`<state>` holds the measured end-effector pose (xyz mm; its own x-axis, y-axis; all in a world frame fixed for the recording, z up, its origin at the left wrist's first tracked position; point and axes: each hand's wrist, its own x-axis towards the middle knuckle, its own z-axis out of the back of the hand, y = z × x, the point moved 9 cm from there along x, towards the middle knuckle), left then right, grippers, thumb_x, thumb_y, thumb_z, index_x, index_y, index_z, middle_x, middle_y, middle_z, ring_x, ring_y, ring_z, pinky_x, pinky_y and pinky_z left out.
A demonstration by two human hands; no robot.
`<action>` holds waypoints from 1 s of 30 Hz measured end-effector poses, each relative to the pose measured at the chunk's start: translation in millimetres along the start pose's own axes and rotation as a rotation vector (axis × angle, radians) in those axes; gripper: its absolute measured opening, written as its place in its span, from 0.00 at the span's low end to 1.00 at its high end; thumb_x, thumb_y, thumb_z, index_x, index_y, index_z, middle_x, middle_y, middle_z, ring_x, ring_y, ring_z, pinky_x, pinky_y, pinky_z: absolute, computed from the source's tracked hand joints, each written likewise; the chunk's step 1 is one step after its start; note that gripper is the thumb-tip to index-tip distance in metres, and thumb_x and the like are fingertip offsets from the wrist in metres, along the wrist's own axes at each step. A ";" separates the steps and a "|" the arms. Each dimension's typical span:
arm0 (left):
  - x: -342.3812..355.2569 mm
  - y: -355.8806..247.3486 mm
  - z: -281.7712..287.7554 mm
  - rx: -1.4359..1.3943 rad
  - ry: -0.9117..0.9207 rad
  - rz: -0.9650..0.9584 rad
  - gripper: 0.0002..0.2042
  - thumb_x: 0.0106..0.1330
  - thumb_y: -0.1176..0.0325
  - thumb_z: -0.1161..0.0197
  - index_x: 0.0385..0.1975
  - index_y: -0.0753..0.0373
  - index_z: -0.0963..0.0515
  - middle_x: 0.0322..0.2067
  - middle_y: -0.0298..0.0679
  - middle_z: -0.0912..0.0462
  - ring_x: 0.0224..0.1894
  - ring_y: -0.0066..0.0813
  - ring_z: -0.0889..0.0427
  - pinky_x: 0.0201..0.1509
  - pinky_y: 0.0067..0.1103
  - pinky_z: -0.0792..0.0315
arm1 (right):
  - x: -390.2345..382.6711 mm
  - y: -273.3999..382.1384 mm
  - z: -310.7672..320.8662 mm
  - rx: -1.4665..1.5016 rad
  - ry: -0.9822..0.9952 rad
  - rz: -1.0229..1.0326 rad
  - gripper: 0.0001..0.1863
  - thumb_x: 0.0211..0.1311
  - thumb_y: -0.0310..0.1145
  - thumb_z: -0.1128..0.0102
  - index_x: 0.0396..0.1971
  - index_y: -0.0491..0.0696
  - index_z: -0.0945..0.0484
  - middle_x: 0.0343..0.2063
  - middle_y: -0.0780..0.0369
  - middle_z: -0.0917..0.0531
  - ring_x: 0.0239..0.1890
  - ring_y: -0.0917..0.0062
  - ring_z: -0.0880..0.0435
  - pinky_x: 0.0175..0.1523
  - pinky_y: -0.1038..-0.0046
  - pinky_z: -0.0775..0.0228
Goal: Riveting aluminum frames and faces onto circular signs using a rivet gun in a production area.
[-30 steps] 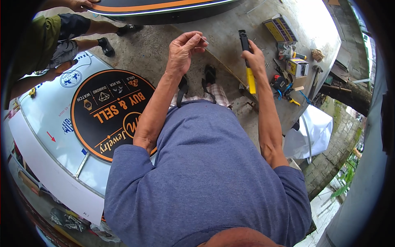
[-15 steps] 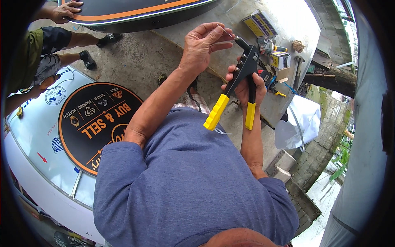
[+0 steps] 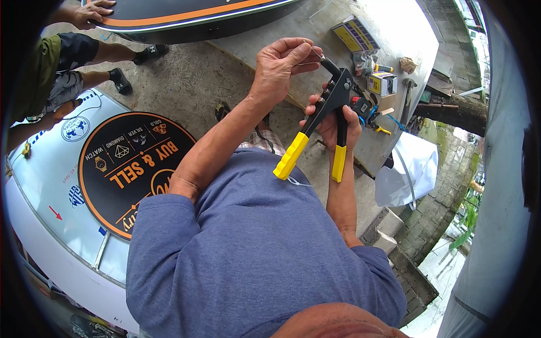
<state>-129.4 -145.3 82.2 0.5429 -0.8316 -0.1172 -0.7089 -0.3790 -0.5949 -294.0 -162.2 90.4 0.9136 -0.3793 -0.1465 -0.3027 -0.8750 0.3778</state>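
My left hand pinches a thin metal rivet at the nose of a black hand riveter with yellow grips. My right hand is wrapped round the riveter from below, its fingers by the pivot and black handle. The two handles are spread apart and point down toward my body. A white looped tie hangs by the left grip. Just past my hands is a pale worktable with small boxes, tools and a hammer.
Another person stands at the left, a hand on a black, orange-edged panel at the top. A round black-and-orange sign lies on a white panel at left. A white sheet and concrete blocks are at right.
Since a second ago the riveter has turned and its handles have spread. My left hand has moved right, bringing the rivet to its nose. The last half second shows little shift.
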 end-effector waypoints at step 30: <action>-97.8 -60.0 -41.5 1.083 0.540 0.531 0.30 0.68 0.55 0.31 0.64 0.67 0.29 0.34 0.53 0.13 0.37 0.44 0.10 0.38 0.30 0.19 | 33.7 -7.7 -5.1 -0.054 -0.004 0.123 0.44 0.66 0.47 0.37 0.74 0.45 0.48 0.69 0.40 0.36 0.64 0.36 0.29 0.56 0.34 0.24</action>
<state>-158.7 -58.1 162.4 -0.1128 -0.9291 -0.3522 0.0743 0.3456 -0.9354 -259.5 -166.7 87.2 0.8696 -0.4837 -0.0992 -0.3970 -0.8043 0.4422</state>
